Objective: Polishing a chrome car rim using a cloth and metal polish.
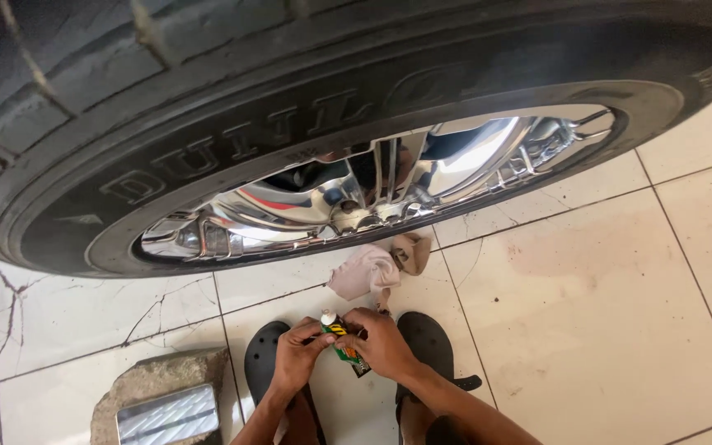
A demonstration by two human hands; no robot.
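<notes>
1. The left hand [297,356] and the right hand [383,342] meet low in the middle of the view, above the 2 black sandals [426,339] that the person wears.
2. Both hands are closed around a small tube [341,339] — it is green and orange, with a white cap at its upper end and a dark lower end. The left fingers hold it near the cap; the right fingers wrap its lower part.
3. At the lower left, a rough grey stone block [158,375] stands on the floor, and a ribbed metal piece [168,414] lies against its near side.
4. Just beyond the hands a crumpled pinkish cloth [366,270] lies on the tiled floor [603,313], touching or almost touching the wheel.
5. The floor has pale tiles; those on the left show dark cracks.
6. Farthest away stands a large black tyre [208,107] with raised lettering on its side — inside it a shiny chrome rim [389,177] reflects the surroundings.
</notes>
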